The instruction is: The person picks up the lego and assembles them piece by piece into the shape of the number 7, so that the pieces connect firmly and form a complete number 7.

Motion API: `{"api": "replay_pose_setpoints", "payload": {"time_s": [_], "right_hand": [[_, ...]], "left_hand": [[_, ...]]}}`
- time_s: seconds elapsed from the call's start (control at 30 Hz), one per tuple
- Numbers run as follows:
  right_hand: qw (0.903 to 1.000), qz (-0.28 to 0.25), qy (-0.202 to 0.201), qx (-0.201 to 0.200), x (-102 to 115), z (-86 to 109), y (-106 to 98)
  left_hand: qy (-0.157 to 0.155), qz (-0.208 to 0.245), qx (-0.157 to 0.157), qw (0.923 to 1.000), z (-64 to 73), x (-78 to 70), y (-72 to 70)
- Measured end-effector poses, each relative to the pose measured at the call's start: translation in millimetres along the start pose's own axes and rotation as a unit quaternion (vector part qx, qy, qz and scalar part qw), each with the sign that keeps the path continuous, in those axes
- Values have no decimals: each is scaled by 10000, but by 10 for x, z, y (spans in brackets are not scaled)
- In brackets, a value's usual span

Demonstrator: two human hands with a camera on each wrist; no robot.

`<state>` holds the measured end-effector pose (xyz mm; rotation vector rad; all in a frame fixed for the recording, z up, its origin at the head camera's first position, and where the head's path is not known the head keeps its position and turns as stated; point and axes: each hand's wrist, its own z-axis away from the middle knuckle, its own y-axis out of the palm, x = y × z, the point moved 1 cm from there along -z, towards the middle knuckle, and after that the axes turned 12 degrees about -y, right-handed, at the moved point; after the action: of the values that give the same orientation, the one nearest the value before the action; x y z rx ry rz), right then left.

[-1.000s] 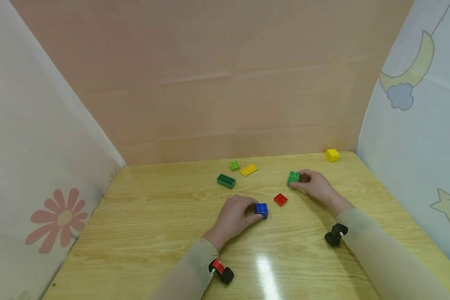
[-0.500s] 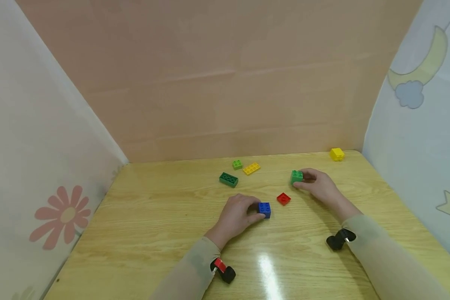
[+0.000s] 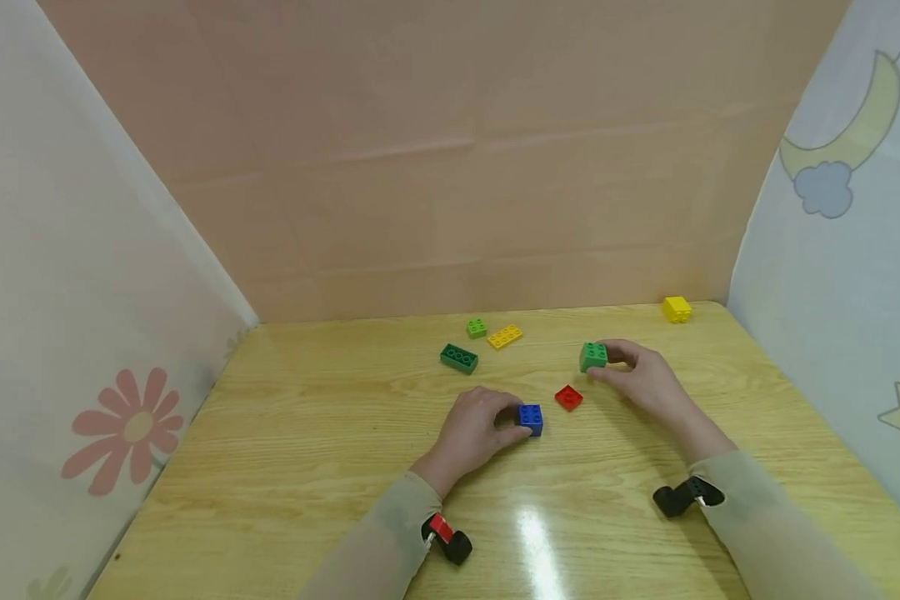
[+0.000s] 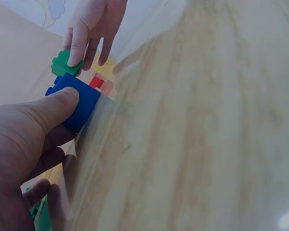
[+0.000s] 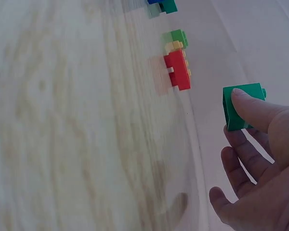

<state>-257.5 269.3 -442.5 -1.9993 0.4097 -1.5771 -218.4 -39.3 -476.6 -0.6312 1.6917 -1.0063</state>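
Observation:
Near the middle of the table, my left hand pinches a blue toy building brick, its studs facing up. Thumb and fingers of my right hand grip a green brick farther back and to the right. In the right wrist view that green brick is held above the tabletop, the thumb across its side and the other fingers loosely bent below. A flat red piece lies between the two hands. From the left wrist view, the thumb covers part of the blue brick.
Behind the left hand lie a dark green brick, a light green brick and a flat yellow-orange plate. A yellow brick is at the table's back right corner. Curtain-like walls border the wooden table on three sides.
My right hand has raised the green brick slightly, and the wrist has turned a little. The left hand keeps its hold on the blue brick. The head view has shifted slightly.

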Motion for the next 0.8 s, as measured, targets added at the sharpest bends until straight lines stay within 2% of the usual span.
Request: {"api": "replay_pose_setpoints", "payload": {"time_s": [0.23,0.8], "right_hand": [[9999,-81,-104,-79,90,60,42],[9990,-364,-121,-209,276,165,107]], "left_hand": [[20,19,-40,10000,-4,4,3],[-93,-52,81,9999,-2,-11,-5]]}}
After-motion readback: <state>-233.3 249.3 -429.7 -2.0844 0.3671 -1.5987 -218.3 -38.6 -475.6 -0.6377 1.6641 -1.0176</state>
